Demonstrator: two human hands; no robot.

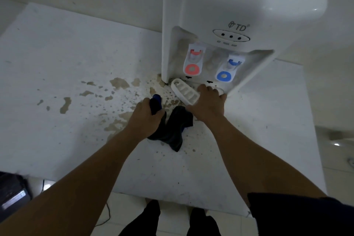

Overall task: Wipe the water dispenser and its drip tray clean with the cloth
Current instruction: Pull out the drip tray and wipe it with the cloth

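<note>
A white water dispenser (229,5) stands at the back right of a white tabletop (67,63). It has a red tap (193,61) and a blue tap (227,69). My right hand (207,104) grips the white slotted drip tray (184,92), which is tilted and pulled partly out from the dispenser's base. My left hand (146,116) grips a dark blue cloth (172,128); the cloth bunches above my fist and hangs down onto the table between my two hands.
Brown stains and splashes (118,84) cover the tabletop left of and in front of the dispenser. The table's front edge (172,197) is close to my legs. A dark object (11,191) and a cable (107,214) lie on the floor at lower left.
</note>
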